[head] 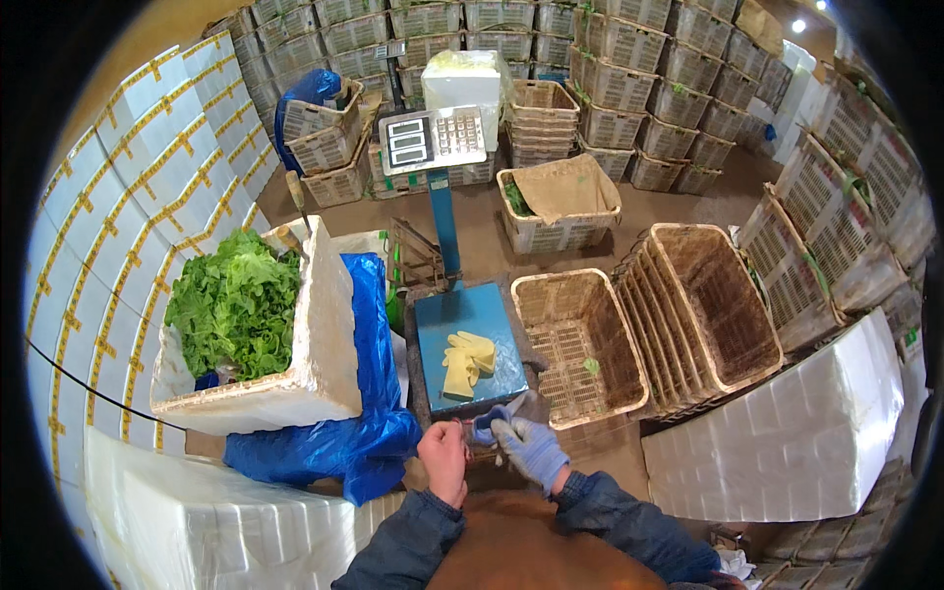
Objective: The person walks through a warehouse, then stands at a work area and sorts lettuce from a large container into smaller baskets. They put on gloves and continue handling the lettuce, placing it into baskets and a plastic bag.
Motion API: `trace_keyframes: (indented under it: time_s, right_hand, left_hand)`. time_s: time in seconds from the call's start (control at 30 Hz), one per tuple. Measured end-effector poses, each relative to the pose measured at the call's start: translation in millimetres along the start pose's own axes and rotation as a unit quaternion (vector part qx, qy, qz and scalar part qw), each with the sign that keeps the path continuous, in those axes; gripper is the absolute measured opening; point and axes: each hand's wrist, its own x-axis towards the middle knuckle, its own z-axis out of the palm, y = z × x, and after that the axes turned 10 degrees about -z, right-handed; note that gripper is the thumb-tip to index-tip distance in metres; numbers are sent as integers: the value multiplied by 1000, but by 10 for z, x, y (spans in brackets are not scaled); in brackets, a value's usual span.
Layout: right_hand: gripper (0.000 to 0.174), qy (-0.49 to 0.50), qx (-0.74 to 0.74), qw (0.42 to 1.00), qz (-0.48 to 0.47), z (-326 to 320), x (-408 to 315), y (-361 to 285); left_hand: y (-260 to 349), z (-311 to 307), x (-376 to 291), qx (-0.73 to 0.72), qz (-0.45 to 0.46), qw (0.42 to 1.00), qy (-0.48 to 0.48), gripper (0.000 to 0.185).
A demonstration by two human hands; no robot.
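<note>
My left hand is bare, its fingers curled tight at the reddish edge of a blue and grey fabric work glove. Over my right hand is a pale blue knit glove, and its fingers grip the other side of that loose work glove. Both hands are in front of my body, at the near edge of a platform scale's blue plate. A pair of yellow rubber gloves lies on the plate.
Left stands a foam box of leafy lettuce, with wooden-handled tools at its rim and blue plastic sheeting beside it. An open plastic crate and nested crates stand right. The scale's display rises ahead.
</note>
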Motion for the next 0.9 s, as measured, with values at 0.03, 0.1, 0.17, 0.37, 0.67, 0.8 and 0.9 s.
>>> trace_keyframes:
  time_s: [0.03, 0.1, 0.17, 0.37, 0.67, 0.8, 0.9]
  right_hand:
    - [48, -10, -33, 999, 4, -28, 30, 3]
    - [48, 29, -139, 989, -49, -90, 97, -19]
    - [40, 4, -249, 957, -149, -122, 156, -65]
    - [33, 11, -223, 966, -133, -18, 126, -211]
    - [28, -29, -472, 844, -254, 85, -26, -341]
    - [29, -40, -469, 842, -263, 201, 10, -326]
    - [29, -31, -446, 859, -249, 268, 76, -360]
  left_hand:
    - [65, 2, -11, -8, -15, 1000, -15, 10]
    - [198, 36, -85, 184, 279, 942, 29, 3]
    - [299, 100, -180, 290, 457, 841, 0, 6]
    - [148, 170, -186, 318, 500, 801, -86, 30]
    - [2, -138, 334, 625, 315, 712, -52, 10]
    - [476, 27, 412, 251, 109, 951, -142, 32]
    - [628, 125, 398, -134, 4, 960, -247, 45]
